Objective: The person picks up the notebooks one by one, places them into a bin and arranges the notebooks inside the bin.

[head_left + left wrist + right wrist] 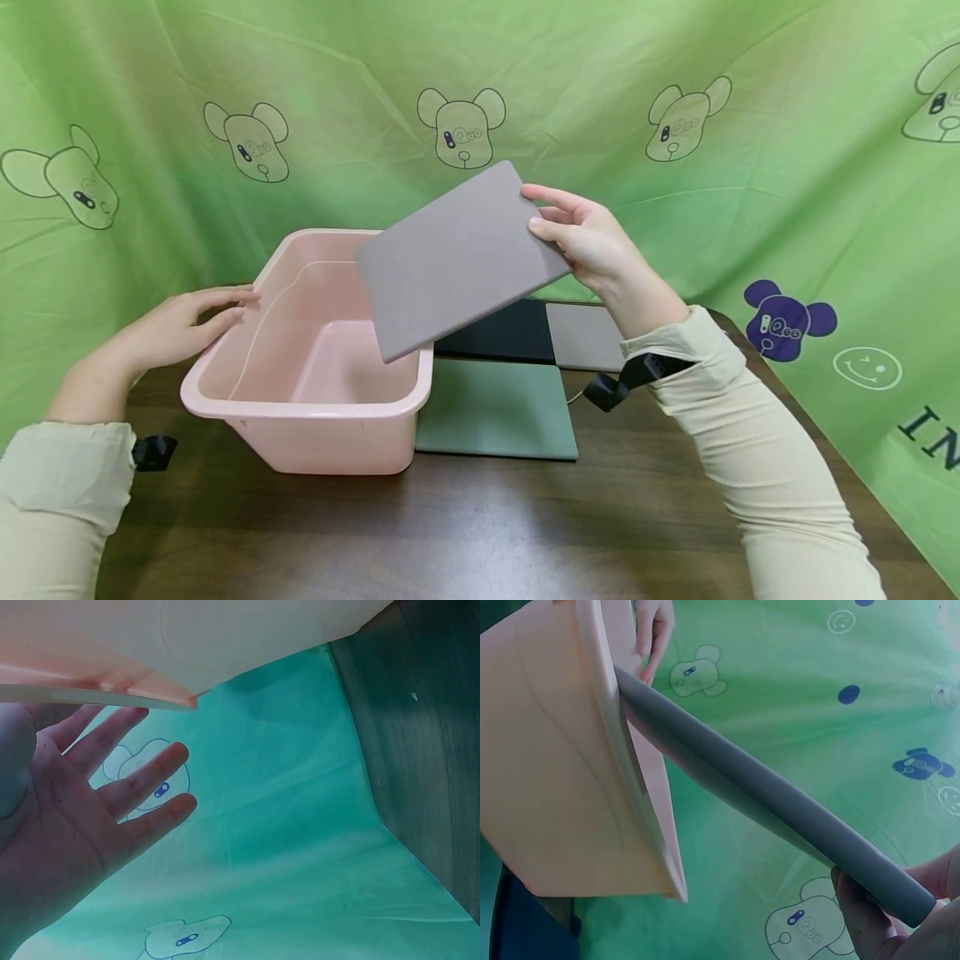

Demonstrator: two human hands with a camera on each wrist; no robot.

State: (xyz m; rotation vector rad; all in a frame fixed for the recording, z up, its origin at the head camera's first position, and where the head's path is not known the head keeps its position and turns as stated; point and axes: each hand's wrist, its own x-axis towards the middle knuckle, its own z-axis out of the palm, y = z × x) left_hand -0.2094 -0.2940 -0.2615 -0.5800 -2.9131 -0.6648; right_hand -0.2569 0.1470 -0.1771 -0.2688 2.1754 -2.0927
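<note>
Since the gray notebook (461, 258) seems light and stiff, the right hand (596, 242) aptly pinches its short edge, the left hand (176, 325) spread at the tub's (330, 446) rim.

The pink tub (341, 443) is moulded in smooth plastic, and a soft sheen is caught along its rim. A smooth, matt surface is presented by the grey slab (461, 262) above the tub's right rim; a similar finish is shown by the green slab (498, 410) just right of the tub. Beneath the tub, the table (465, 533) is finished in dark wood grain, glossily lit. Behind it, creased, slightly shiny cloth is seen in the curtain (360, 62).
</note>
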